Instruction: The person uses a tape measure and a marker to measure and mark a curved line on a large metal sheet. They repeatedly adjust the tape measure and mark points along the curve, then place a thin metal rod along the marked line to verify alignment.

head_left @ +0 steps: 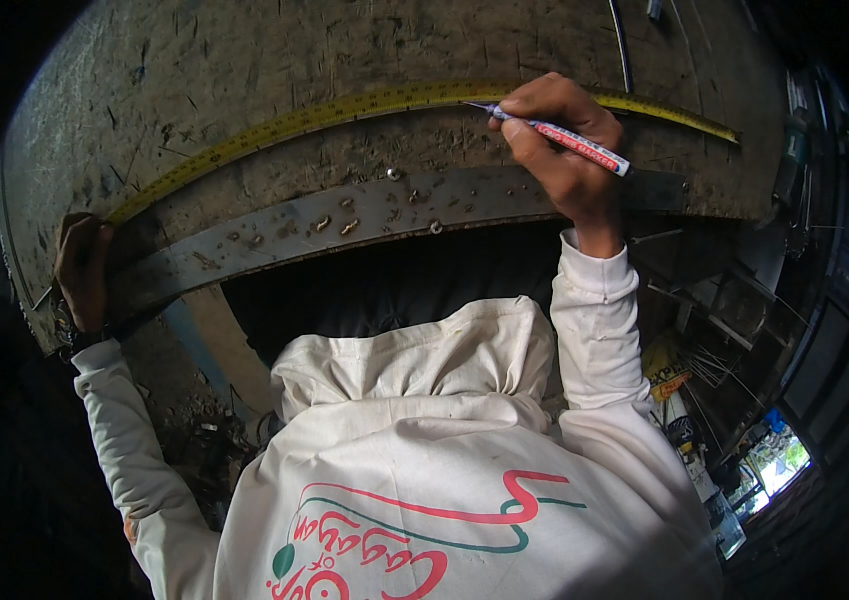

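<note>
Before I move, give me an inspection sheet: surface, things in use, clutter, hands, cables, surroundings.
Surface: brown tabletop, scratched and worn; spotted metal strip along its near edge.
Things in use: yellow measuring tape, laid out across the tabletop; marker, tip at the tape's near edge.
Clutter: thin rod lying beyond the tape.
Hands: left hand at the tape's left end, grip unclear; right hand holding the marker.
Cables: none certain; thin rods or wires below the tabletop, at right.
Surroundings: dim, with a bright patch at lower right.
</note>
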The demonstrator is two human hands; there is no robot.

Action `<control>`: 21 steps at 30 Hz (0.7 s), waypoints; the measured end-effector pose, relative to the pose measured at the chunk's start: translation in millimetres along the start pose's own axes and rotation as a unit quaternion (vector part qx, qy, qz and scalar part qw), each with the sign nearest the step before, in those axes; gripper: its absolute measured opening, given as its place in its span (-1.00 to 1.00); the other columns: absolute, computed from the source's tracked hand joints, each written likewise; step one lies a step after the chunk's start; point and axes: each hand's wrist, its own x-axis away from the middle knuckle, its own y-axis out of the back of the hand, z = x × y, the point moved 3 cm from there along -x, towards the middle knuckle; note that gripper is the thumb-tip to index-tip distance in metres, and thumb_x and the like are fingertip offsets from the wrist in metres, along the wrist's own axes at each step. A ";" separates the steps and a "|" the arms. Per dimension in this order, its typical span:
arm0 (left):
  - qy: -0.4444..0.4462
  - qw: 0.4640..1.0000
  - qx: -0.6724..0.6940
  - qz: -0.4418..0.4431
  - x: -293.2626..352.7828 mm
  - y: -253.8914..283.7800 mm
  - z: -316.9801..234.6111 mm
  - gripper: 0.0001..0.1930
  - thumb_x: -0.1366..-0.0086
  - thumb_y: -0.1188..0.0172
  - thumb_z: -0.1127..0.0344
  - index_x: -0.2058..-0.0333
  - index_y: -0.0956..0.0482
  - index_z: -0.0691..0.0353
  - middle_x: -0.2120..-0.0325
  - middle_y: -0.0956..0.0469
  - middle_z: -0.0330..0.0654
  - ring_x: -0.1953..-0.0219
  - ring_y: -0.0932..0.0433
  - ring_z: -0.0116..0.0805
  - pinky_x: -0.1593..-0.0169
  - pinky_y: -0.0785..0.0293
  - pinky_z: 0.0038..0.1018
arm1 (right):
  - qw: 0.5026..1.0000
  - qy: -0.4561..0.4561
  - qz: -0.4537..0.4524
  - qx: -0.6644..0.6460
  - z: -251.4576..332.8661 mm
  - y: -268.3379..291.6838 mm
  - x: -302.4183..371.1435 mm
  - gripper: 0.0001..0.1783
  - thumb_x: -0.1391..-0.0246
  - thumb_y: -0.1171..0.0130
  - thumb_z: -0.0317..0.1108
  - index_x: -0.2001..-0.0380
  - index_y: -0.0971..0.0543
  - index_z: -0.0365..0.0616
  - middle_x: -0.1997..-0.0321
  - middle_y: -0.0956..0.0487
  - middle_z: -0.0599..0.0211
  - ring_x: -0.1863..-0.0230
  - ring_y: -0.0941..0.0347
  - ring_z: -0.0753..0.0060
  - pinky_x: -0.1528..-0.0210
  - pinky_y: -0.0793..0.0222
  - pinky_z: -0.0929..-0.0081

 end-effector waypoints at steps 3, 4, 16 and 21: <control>0.006 1.000 -0.003 0.001 1.3 -0.6 5.6 -0.90 -0.31 -0.32 0.54 0.23 -0.60 0.37 0.20 -0.57 -0.07 0.11 -0.57 -0.16 -0.05 -0.45 -0.36 | 0.997 -0.021 -0.031 -0.074 2.1 4.3 -0.1 -0.87 -0.17 -0.32 -0.51 0.19 -0.68 -0.19 0.24 -0.72 0.26 0.19 -0.70 0.47 0.13 -0.63 0.54; 0.002 1.000 -0.008 0.002 1.1 -0.7 6.7 -0.90 -0.31 -0.32 0.53 0.23 -0.60 0.37 0.20 -0.57 -0.07 0.11 -0.56 -0.16 -0.05 -0.45 -0.36 | 0.997 -0.023 -0.035 -0.071 2.0 9.5 0.2 -0.86 -0.19 -0.31 -0.51 0.17 -0.68 -0.19 0.23 -0.73 0.24 0.17 -0.71 0.46 0.10 -0.64 0.53; 0.018 1.000 -0.015 0.008 1.5 -1.9 4.8 -0.90 -0.32 -0.31 0.52 0.23 -0.59 0.37 0.20 -0.55 -0.07 0.12 -0.55 -0.16 -0.05 -0.44 -0.36 | 0.996 -0.046 -0.065 -0.029 -4.1 47.8 7.1 -0.84 -0.22 -0.32 -0.48 0.13 -0.67 -0.23 0.18 -0.74 0.19 0.12 -0.72 0.41 0.02 -0.66 0.46; 0.016 1.000 -0.014 0.016 4.6 0.0 7.0 -0.91 -0.32 -0.30 0.53 0.24 -0.58 0.37 0.21 -0.55 -0.09 0.12 -0.54 -0.17 -0.05 -0.44 -0.37 | 0.996 -0.062 -0.046 -0.049 7.0 27.1 12.5 -0.84 -0.21 -0.36 -0.44 0.16 -0.68 -0.22 0.19 -0.74 0.21 0.14 -0.72 0.42 0.04 -0.66 0.48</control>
